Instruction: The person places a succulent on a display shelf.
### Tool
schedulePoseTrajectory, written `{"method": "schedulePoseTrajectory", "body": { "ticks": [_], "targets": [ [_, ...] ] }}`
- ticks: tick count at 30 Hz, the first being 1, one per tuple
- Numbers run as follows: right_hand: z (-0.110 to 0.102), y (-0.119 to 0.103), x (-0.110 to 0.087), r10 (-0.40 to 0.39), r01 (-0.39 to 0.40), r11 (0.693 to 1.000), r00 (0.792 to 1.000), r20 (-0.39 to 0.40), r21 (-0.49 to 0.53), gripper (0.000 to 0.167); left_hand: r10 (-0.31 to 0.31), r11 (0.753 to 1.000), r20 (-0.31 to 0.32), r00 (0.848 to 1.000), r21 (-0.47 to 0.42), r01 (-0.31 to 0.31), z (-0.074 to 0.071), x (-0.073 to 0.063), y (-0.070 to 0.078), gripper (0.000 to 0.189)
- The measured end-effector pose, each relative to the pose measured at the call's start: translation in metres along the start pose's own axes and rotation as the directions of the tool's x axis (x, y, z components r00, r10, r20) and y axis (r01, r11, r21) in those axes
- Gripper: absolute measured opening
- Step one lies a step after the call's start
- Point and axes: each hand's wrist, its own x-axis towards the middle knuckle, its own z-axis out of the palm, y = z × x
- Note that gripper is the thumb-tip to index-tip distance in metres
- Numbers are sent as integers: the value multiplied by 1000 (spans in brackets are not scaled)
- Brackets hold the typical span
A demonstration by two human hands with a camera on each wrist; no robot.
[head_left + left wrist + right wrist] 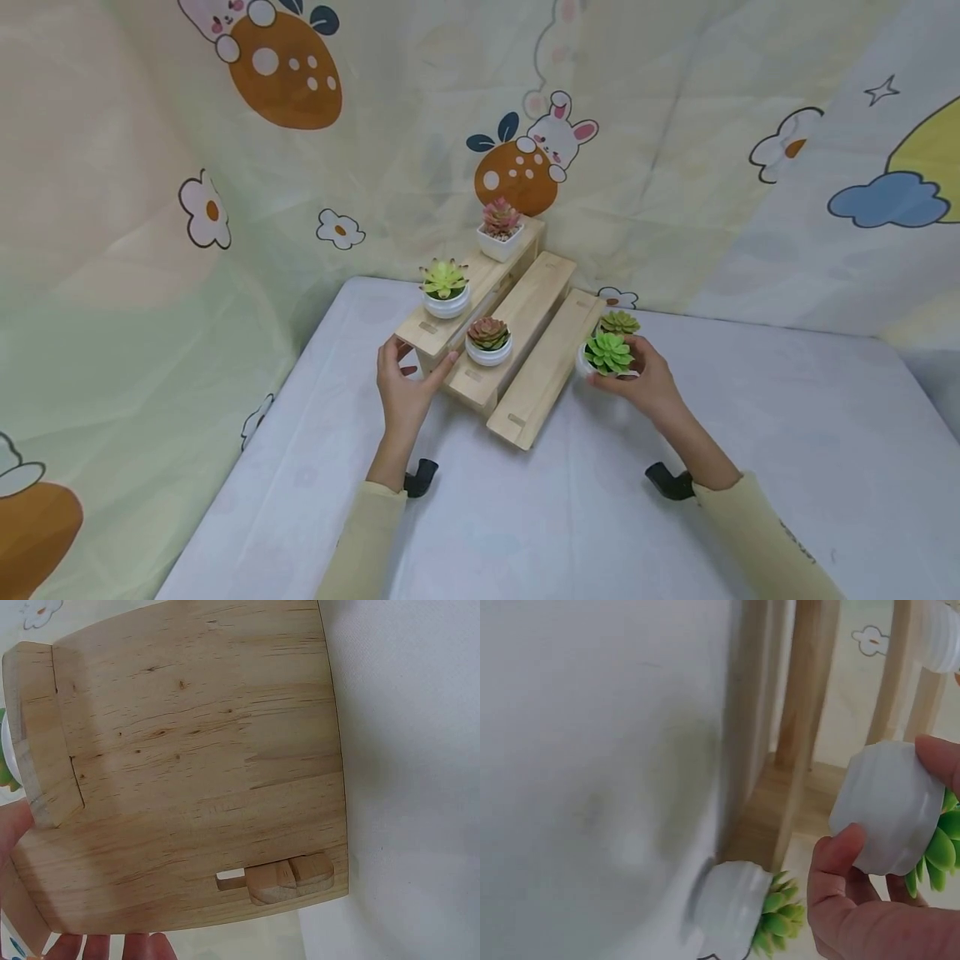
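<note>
A stepped wooden plant stand (546, 369) stands at an angle on the table. My left hand (403, 396) grips its near-left end, thumb on one side of the top step and fingers on the other. In the left wrist view the stand's flat side panel (187, 765) fills most of the picture. My right hand (651, 390) holds a bright green potted succulent (609, 353) by its white pot (889, 806), off the table beside the lowest step. Another green succulent (619, 322) sits on the table just behind it; its white pot (731, 904) shows in the right wrist view.
On the top step are a pink succulent (500, 231) in a square pot and a yellow-green succulent (446, 292) in a round pot. The middle step bears a reddish-brown succulent (489, 340). A patterned cloth backdrop (405, 167) hangs behind the white-covered table (525, 525).
</note>
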Motion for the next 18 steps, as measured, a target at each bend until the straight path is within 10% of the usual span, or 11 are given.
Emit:
{"method": "schedulePoseTrajectory", "body": {
  "ticks": [18],
  "targets": [
    [-4, -34, 11, -68, 70, 995, 997, -34, 67, 75, -11, 1000, 7, 1000, 10, 11, 0, 0, 1, 75]
  ]
}}
